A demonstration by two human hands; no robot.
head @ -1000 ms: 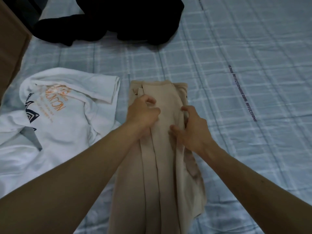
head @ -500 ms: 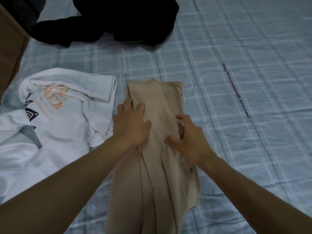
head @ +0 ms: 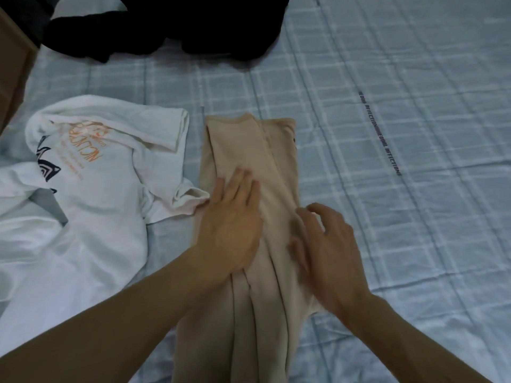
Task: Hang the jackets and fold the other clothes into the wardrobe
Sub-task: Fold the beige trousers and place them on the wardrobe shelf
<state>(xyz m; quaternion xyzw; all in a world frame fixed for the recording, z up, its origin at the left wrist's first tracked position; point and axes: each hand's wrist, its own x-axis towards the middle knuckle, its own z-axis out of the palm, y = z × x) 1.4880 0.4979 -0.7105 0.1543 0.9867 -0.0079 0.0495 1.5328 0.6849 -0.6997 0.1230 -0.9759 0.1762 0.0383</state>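
Beige trousers (head: pixel 250 150) lie folded lengthwise on the bed, waistband away from me. My left hand (head: pixel 232 222) presses flat on their left half with straight fingers. My right hand (head: pixel 323 239) rests on the right edge of the trousers, fingers loosely bent and spread, holding nothing that I can see. A white T-shirt with orange print (head: pixel 83 183) lies crumpled to the left, its sleeve touching the trousers. A black garment (head: pixel 166 26) is heaped at the far edge.
The bed is covered by a pale blue checked sheet (head: pixel 387 217) with a line of dark lettering on the right. A brown wooden panel (head: pixel 11 70) stands at the upper left corner.
My left hand went from gripping the fabric near the waistband to lying flat and sliding down toward me. My right hand loosened and shifted slightly right along the edge.
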